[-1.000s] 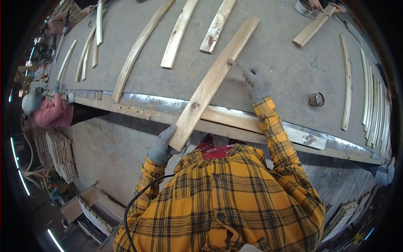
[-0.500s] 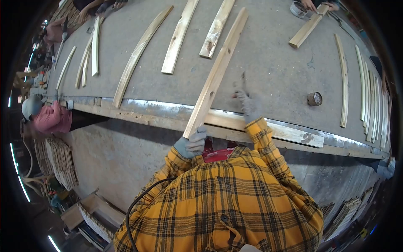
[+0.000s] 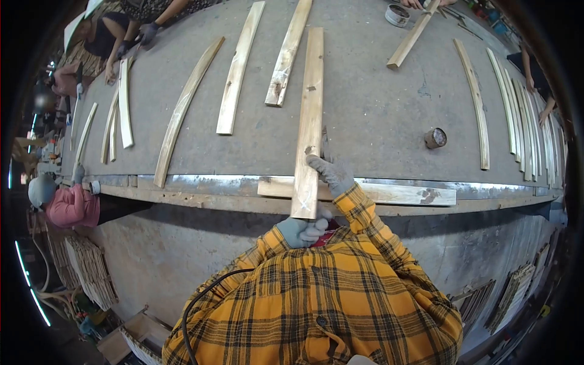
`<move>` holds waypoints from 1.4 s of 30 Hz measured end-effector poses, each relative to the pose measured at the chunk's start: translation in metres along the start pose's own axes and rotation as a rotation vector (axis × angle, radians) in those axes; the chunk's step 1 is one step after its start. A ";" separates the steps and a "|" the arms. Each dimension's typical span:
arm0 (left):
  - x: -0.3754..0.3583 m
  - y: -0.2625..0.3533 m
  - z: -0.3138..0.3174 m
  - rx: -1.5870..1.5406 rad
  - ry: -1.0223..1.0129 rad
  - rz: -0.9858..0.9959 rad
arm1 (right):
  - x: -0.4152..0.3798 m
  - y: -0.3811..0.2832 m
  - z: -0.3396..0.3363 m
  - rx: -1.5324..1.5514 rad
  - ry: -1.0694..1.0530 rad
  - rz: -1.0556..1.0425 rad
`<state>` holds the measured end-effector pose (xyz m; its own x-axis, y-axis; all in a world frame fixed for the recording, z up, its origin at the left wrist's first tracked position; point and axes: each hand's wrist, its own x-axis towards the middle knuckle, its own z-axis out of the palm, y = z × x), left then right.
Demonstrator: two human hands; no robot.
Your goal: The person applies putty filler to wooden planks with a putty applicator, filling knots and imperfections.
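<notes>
We steady a long wooden plank across the workbench edge, left hand gripping its near end, right hand closed beside it, likely squaring it next.

Right of my plank: bare bench, only a small tin.
Left: slat lies close.

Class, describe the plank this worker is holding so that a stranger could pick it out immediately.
Start at the long grey concrete workbench with its metal front edge. Near the middle, one straight pale wooden plank juts over that edge. Unlike the curved wooden strips beside it, the gloved left hand grips its near end and the gloved right hand steadies it.
</notes>
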<state>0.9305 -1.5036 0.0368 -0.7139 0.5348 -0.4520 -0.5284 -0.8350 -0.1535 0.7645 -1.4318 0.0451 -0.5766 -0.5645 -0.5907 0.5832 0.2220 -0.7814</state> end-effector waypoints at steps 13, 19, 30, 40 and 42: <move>0.039 0.068 0.084 1.050 0.436 0.319 | -0.095 -0.049 -0.109 -0.880 0.575 -0.476; 0.082 0.092 0.098 1.226 0.418 0.475 | -0.125 -0.056 -0.114 -0.991 0.637 -0.512; 0.033 0.232 0.030 1.740 1.392 0.910 | -0.112 -0.082 -0.426 -0.706 0.739 -0.309; 0.093 0.251 0.063 1.880 1.773 0.630 | -0.061 -0.155 -0.395 -1.151 0.974 -0.219; 0.096 0.255 0.060 1.868 1.741 0.659 | -0.056 -0.127 -0.371 -1.332 0.772 -0.429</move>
<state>0.6996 -1.6575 0.0071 -0.5799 -0.7965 -0.1713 -0.8086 0.5372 0.2399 0.5108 -1.1328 0.1026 -0.9383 -0.3373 0.0766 -0.3451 0.8975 -0.2746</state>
